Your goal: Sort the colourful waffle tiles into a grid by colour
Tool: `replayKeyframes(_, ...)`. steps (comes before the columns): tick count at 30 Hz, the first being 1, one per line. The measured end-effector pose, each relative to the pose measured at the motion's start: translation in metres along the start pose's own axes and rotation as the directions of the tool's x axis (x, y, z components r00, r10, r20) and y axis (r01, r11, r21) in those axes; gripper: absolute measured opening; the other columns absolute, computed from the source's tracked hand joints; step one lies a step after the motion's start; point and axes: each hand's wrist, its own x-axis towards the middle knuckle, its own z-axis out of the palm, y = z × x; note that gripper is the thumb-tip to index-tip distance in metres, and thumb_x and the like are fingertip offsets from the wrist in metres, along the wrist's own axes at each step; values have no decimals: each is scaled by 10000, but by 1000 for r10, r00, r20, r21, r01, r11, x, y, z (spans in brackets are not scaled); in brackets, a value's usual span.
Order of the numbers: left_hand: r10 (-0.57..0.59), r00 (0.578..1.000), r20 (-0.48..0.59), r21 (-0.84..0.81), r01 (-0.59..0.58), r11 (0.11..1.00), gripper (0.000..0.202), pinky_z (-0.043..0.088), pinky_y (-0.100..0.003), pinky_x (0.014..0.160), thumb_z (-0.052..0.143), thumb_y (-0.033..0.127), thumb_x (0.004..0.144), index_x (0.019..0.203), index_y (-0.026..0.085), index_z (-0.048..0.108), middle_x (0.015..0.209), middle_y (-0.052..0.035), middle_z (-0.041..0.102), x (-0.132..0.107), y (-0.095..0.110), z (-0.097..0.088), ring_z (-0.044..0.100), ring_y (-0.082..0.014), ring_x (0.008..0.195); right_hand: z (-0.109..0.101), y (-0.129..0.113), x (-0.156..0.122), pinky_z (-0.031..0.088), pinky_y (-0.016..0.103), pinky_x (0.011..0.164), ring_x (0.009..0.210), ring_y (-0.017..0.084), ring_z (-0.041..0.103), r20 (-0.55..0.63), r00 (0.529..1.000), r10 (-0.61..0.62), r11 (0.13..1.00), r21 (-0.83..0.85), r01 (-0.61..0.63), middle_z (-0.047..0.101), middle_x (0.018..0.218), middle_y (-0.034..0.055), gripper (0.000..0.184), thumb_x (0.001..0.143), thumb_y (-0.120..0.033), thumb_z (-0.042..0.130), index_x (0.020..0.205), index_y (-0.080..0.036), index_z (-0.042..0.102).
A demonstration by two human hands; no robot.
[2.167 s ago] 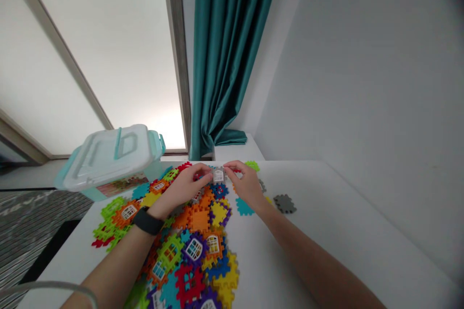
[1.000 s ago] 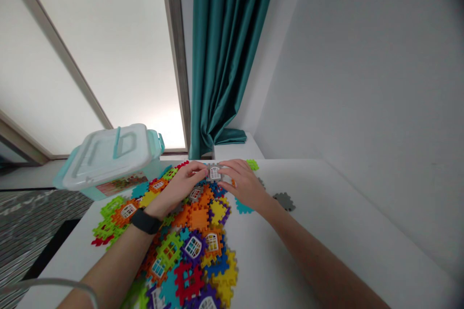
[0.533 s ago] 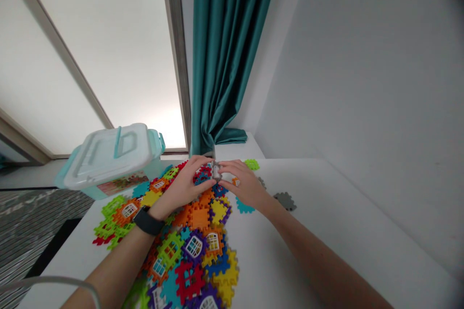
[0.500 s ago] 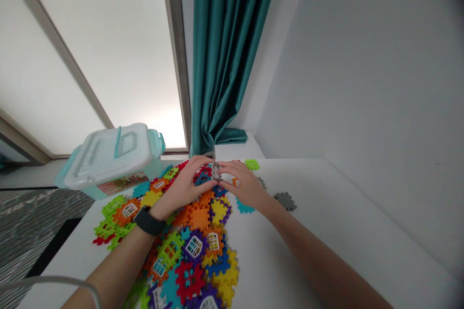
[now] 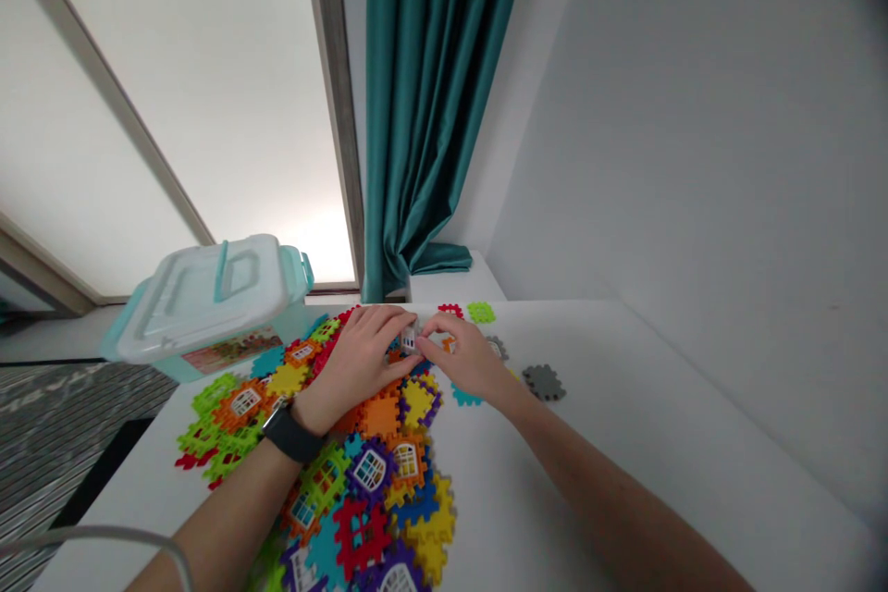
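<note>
Over the far end of a pile of interlocking plastic building pieces (image 5: 380,417), my two hands meet around a small white window piece (image 5: 410,339). My left hand (image 5: 365,353), with a dark watch (image 5: 291,431) on its wrist, grips it from the left between thumb and fingers. From the other side my right hand (image 5: 463,358) pinches its edge, thumb and index finger close together. The fingers partly cover the piece, so whether anything is joined to it cannot be made out. Loose pieces in orange and blue lie just beneath the hands.
A lidded clear and teal storage box (image 5: 208,305) stands at the back left of the white table (image 5: 499,499). Right of my right hand lie a grey piece (image 5: 545,382) and a lime piece (image 5: 481,313). A grey cable (image 5: 104,532) crosses the lower left.
The piece between my hands has turned so its window grid now shows. My right fingers have drawn into a tighter pinch, uncovering a red piece behind them.
</note>
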Motion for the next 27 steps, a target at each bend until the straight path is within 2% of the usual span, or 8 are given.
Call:
replayKeyframes(7,-2,1000,17,71,1,997,614,469,-500,998,747,419,870,1381,181,503,1272,-141,624,-1,-6,-4,580,-323,1177,-5,16,4,487,286,798,853,156,590,-11,1000,26,999,43,-25,612,894,14,167,896,-287,599,752,-203,607)
replayKeyframes(12,-3,1000,11,101,2,995,490,472,-509,987,714,430,892,1306,207,576,1296,-142,605,-2,-16,-8,575,-330,1173,-7,25,5,527,276,757,840,151,609,4,1000,19,994,109,-19,606,901,21,204,916,-309,567,745,-201,594)
replayKeyframes(15,13,1000,-6,105,-12,994,444,473,-515,990,667,460,925,1291,220,593,1312,-145,598,-4,-18,-9,570,-331,1185,-7,25,4,543,279,739,793,148,624,33,999,21,996,82,-23,613,861,11,187,937,-295,537,778,-205,578)
replayKeyframes(18,14,999,-30,115,-10,993,433,477,-519,994,645,480,940,1276,209,604,1324,-156,591,-5,-20,-8,566,-334,1195,-11,21,2,553,361,847,901,197,648,-15,996,-93,990,-108,91,657,944,44,87,940,-292,575,940,-208,601)
replayKeyframes(20,13,999,-41,122,-8,992,435,479,-524,997,646,485,939,1265,199,610,1327,-163,586,-6,-22,-7,565,-338,1197,-15,18,0,517,437,968,1064,246,629,-9,970,-243,937,-262,233,667,1103,97,171,938,-285,610,1089,-208,604)
replayKeyframes(22,14,999,-44,116,-9,993,435,480,-528,1001,645,487,940,1264,199,611,1333,-166,581,-7,-23,-8,562,-339,1203,-19,16,-2,480,477,1041,1182,273,587,56,932,-358,866,-354,353,639,1238,129,236,951,-285,616,1176,-216,597)
replayKeyframes(24,17,999,-39,100,-13,995,427,481,-526,1007,640,484,945,1263,201,609,1339,-163,575,-7,-23,-8,557,-334,1215,-21,16,-3,482,481,1048,1211,277,573,111,906,-409,819,-393,418,621,1288,132,238,965,-292,611,1193,-225,601)
replayKeyframes(27,17,999,-28,82,-15,997,414,487,-522,1009,637,471,950,1259,196,607,1337,-162,571,-7,-23,-9,555,-328,1222,-20,19,-4,512,461,1015,1166,266,595,126,894,-430,799,-409,442,632,1246,130,200,981,-302,602,1161,-218,619)
